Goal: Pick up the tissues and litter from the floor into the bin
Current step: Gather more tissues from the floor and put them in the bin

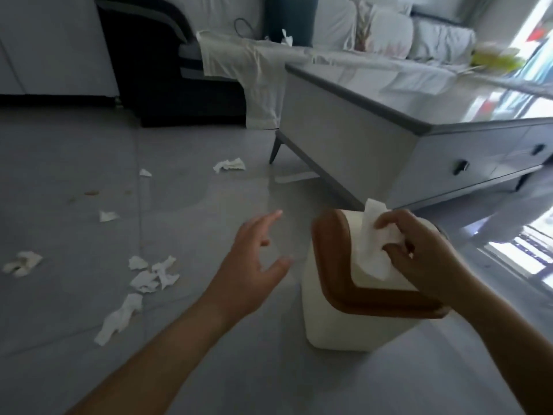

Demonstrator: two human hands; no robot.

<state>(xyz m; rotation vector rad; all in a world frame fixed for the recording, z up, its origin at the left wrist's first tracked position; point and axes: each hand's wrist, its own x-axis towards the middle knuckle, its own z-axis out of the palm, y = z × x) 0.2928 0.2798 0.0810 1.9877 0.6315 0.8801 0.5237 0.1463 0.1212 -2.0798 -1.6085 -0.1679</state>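
A cream bin (pixel 338 324) with a brown-rimmed lid (pixel 332 253) stands on the grey tile floor at lower centre right. My right hand (pixel 425 253) is over the lid, fingers closed on a white tissue (pixel 374 244) that hangs against the lid. My left hand (pixel 254 265) hovers left of the bin, empty, fingers spread. Several crumpled tissues lie on the floor to the left: a cluster (pixel 152 275), a long strip (pixel 119 317), one at the far left (pixel 22 263), small scraps (pixel 107 216), and one near the table leg (pixel 229 165).
A low white coffee table (pixel 359 136) with drawers stands just behind the bin, a paper strip (pixel 294 177) under its edge. A sofa with cushions (pixel 389 34) and a draped white cloth (pixel 257 79) sit behind. A dark chair (pixel 155 64) is at back left.
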